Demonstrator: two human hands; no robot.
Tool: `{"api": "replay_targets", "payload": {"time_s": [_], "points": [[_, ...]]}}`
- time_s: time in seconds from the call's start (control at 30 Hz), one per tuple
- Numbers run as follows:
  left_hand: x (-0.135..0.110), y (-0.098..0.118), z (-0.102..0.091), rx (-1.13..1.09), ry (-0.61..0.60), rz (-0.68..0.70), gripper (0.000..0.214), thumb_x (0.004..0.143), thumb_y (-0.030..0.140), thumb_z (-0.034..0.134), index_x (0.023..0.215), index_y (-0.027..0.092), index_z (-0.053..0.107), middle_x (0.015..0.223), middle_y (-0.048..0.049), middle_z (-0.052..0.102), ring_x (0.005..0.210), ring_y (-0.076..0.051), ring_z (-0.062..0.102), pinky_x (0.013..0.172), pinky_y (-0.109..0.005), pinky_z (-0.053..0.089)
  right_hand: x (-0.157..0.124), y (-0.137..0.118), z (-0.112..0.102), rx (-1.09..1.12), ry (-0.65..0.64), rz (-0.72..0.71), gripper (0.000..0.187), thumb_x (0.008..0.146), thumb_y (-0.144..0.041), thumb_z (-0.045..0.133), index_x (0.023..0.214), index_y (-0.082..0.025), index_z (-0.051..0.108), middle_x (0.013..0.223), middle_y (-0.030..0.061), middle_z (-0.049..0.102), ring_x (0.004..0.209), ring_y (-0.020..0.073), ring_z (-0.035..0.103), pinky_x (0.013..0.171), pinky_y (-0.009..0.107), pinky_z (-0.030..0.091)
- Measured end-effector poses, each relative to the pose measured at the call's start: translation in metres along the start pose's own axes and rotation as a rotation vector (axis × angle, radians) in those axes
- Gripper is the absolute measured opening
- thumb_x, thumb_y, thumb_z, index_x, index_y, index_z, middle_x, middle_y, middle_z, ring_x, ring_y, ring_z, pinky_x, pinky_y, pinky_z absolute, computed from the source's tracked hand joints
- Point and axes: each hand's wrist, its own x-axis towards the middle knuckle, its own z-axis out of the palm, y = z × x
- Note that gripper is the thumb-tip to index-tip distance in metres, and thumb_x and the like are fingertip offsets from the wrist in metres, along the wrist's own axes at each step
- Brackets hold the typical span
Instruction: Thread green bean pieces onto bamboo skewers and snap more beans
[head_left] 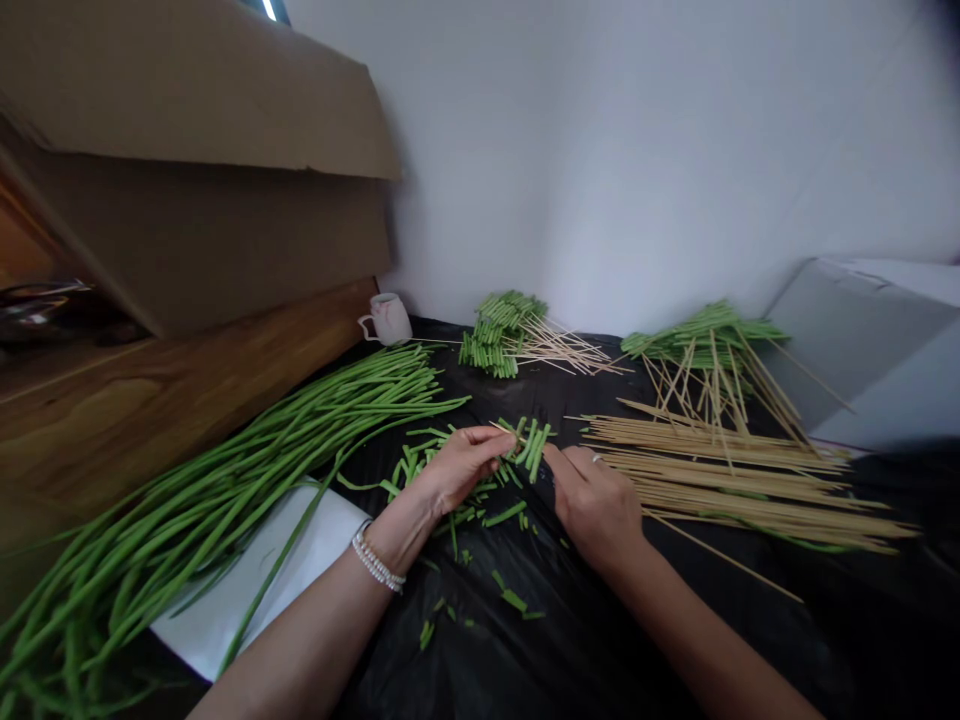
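My right hand (596, 498) is closed around a bamboo skewer. Short cut pieces of green long bean (534, 448) sit side by side on it, just past the fingertips. My left hand (466, 465) pinches at the far end of the same skewer (501, 429), whose tip shows above the thumb. Whether a bean piece is also between the left fingers, I cannot make out. Under and around both hands lie loose cut bean pieces (505, 515) on a black plastic sheet (555, 620).
Whole long beans (247, 500) lie at left, partly over a white sheet (300, 545). Bare skewers (735, 480) are spread at right. Behind are two piles of filled skewers (499, 330) (705, 335), a white mug (390, 318), a cardboard box (225, 210) and a white box (870, 340).
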Motion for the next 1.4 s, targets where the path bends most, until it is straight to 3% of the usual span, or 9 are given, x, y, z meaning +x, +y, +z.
{"api": "replay_targets", "payload": {"time_s": [0.2, 0.3, 0.47, 0.53, 0.63, 0.77, 1.0, 1.23, 1.4], "points": [[-0.001, 0.000, 0.003, 0.091, -0.010, 0.030, 0.028, 0.055, 0.034, 0.086, 0.071, 0.014, 0.074, 0.069, -0.0008, 0.065, 0.059, -0.007, 0.050, 0.058, -0.020, 0.038, 0.001, -0.001, 0.001, 0.004, -0.003, 0.002, 0.025, 0.089, -0.011, 0.046, 0.101, -0.013, 0.068, 0.069, 0.0023, 0.059, 0.065, 0.0161, 0.048, 0.060, 0.029, 0.031], [0.002, 0.005, -0.004, 0.248, 0.005, 0.171, 0.029, 0.068, 0.040, 0.077, 0.083, 0.015, 0.075, 0.079, -0.0046, 0.069, 0.068, -0.012, 0.056, 0.065, -0.024, 0.042, 0.002, 0.005, -0.001, -0.019, 0.025, 0.024, 0.026, 0.090, -0.012, 0.046, 0.103, -0.014, 0.068, 0.071, 0.0026, 0.061, 0.065, 0.0153, 0.049, 0.061, 0.028, 0.031], [0.008, 0.008, -0.020, 0.972, 0.140, 0.586, 0.021, 0.086, 0.027, 0.058, 0.100, 0.023, 0.073, 0.101, -0.0073, 0.071, 0.097, -0.022, 0.059, 0.090, -0.034, 0.040, 0.003, 0.017, -0.001, -0.072, 0.038, 0.085, 0.025, 0.091, -0.015, 0.046, 0.103, -0.014, 0.068, 0.074, 0.0035, 0.063, 0.068, 0.0146, 0.051, 0.063, 0.028, 0.032], [0.009, 0.004, -0.023, 1.236, 0.108, 0.628, 0.025, 0.089, 0.023, 0.052, 0.105, 0.024, 0.071, 0.104, -0.0074, 0.071, 0.103, -0.024, 0.056, 0.092, -0.037, 0.037, 0.002, 0.018, 0.000, -0.072, 0.024, 0.080, 0.026, 0.091, -0.015, 0.045, 0.103, -0.014, 0.068, 0.074, 0.0035, 0.063, 0.068, 0.0145, 0.052, 0.063, 0.028, 0.032], [0.009, -0.005, -0.023, 1.429, 0.061, 0.631, 0.032, 0.093, 0.022, 0.046, 0.119, 0.026, 0.064, 0.114, -0.0082, 0.068, 0.112, -0.025, 0.052, 0.092, -0.039, 0.033, 0.002, 0.016, 0.001, -0.065, 0.011, 0.084, 0.027, 0.091, -0.014, 0.045, 0.104, -0.016, 0.068, 0.074, 0.0027, 0.063, 0.066, 0.0139, 0.051, 0.062, 0.028, 0.032], [0.010, -0.010, -0.020, 1.510, -0.002, 0.648, 0.032, 0.095, 0.025, 0.043, 0.121, 0.025, 0.062, 0.117, -0.0090, 0.067, 0.118, -0.025, 0.048, 0.092, -0.039, 0.030, 0.002, 0.015, 0.001, -0.063, 0.017, 0.095, 0.026, 0.091, -0.015, 0.046, 0.103, -0.016, 0.068, 0.073, 0.0024, 0.063, 0.067, 0.0139, 0.052, 0.062, 0.027, 0.032], [0.011, -0.013, -0.017, 1.544, 0.146, 0.624, 0.027, 0.090, 0.037, 0.053, 0.101, 0.021, 0.072, 0.093, -0.0086, 0.069, 0.097, -0.024, 0.053, 0.082, -0.036, 0.035, 0.003, 0.016, -0.001, -0.063, 0.020, 0.075, 0.025, 0.091, -0.015, 0.046, 0.103, -0.015, 0.068, 0.073, 0.0031, 0.063, 0.068, 0.0143, 0.052, 0.062, 0.027, 0.032], [0.008, -0.010, -0.015, 1.511, 0.126, 0.580, 0.012, 0.084, 0.026, 0.062, 0.089, 0.022, 0.073, 0.091, -0.0071, 0.068, 0.096, -0.024, 0.053, 0.079, -0.035, 0.036, 0.003, 0.016, -0.001, -0.071, 0.027, 0.074, 0.025, 0.091, -0.016, 0.046, 0.103, -0.015, 0.068, 0.073, 0.0028, 0.063, 0.067, 0.0137, 0.051, 0.060, 0.028, 0.031], [0.006, -0.009, -0.013, 1.402, 0.145, 0.580, 0.015, 0.083, 0.018, 0.059, 0.094, 0.022, 0.069, 0.092, -0.0062, 0.069, 0.097, -0.024, 0.056, 0.085, -0.037, 0.037, 0.004, 0.016, -0.002, -0.068, 0.012, 0.074, 0.026, 0.091, -0.015, 0.045, 0.104, -0.015, 0.068, 0.072, 0.0027, 0.062, 0.068, 0.0140, 0.051, 0.061, 0.028, 0.032]]}}
